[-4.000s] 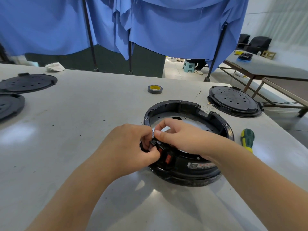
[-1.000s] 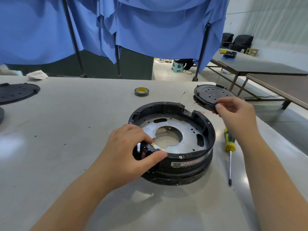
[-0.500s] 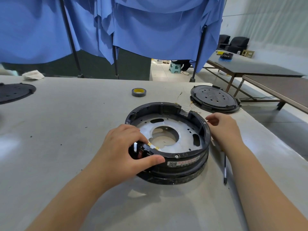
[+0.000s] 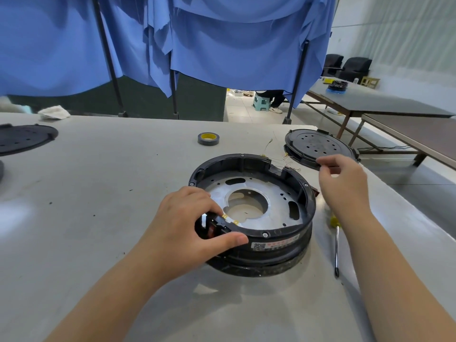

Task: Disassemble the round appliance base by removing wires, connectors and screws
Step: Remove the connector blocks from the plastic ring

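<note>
The round black appliance base [image 4: 283,239] lies in the middle of the grey table [image 4: 98,193], its silver metal plate [image 4: 274,193] showing inside. My left hand [image 4: 190,228] grips a black connector block [image 4: 216,227] with brass tabs at the near-left rim, thumb along the outer wall. My right hand [image 4: 343,183] hovers beyond the far-right rim, fingers curled, thumb and forefinger close together. Whether it pinches anything I cannot tell. Thin loose wires [image 4: 277,159] lie just past the rim.
A screwdriver [image 4: 336,245] with a yellow-green handle lies to the right of the base, partly under my right forearm. A black round lid [image 4: 318,145] sits far right by the table edge. A tape roll [image 4: 208,138], another lid [image 4: 22,138] and a white cloth [image 4: 53,112] lie farther off.
My right hand rose from the base's right rim back toward the far-right lid and wires. My left hand kept its grip on the connector block.
</note>
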`<state>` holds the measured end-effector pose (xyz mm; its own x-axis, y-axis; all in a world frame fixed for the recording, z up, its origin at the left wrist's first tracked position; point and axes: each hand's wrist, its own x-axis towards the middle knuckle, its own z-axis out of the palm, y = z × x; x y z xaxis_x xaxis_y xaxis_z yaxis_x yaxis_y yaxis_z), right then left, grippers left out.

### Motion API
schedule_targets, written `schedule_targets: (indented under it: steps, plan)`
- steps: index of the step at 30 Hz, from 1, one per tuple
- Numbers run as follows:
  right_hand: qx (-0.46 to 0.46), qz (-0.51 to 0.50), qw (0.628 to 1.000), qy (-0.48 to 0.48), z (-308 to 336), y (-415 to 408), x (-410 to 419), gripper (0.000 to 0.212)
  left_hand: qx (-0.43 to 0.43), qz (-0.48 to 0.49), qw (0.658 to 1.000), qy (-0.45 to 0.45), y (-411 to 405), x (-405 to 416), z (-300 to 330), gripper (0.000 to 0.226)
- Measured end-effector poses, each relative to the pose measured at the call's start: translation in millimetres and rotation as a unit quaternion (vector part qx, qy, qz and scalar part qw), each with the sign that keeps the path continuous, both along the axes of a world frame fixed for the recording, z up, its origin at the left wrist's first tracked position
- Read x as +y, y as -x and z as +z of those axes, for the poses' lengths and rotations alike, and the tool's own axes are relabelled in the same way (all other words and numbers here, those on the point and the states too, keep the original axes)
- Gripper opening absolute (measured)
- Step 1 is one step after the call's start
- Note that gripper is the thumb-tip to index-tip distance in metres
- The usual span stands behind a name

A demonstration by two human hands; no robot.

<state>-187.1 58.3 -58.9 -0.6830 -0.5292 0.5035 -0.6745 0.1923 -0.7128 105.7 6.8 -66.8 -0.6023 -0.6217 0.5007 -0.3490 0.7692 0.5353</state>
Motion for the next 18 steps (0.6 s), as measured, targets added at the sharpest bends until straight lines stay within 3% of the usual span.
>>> schedule_targets:
  steps: [7, 10, 12, 14, 18]
  plan:
    - [-0.019, 0.204, 0.979, 0.021, 34.1, -55.9, 2.3, 0.019, -0.020, 0.001, 1.000, 0.005, -0.8, 1.3, 2.6, 0.051]
    - [-0.031, 0.309, 0.948, -0.068, 39.9, -83.2, 3.9, 0.010, -0.032, -0.003, 0.999, 0.000, -2.0, 1.2, 4.0, 0.056]
    - [-0.014, 0.357, 0.920, -0.162, 37.3, -100.4, 4.0, 0.019, -0.046, -0.002, 0.999, -0.005, -3.4, 0.6, 4.8, 0.061]
    - [0.020, 0.374, 0.900, -0.221, 30.5, -116.0, 3.0, 0.033, -0.056, -0.004, 0.998, -0.006, -5.1, -0.1, 5.6, 0.063]
    - [0.066, 0.328, 0.915, -0.226, 22.7, -131.7, -0.2, 0.041, -0.058, -0.010, 0.998, -0.015, -5.4, -0.4, 7.0, 0.057]
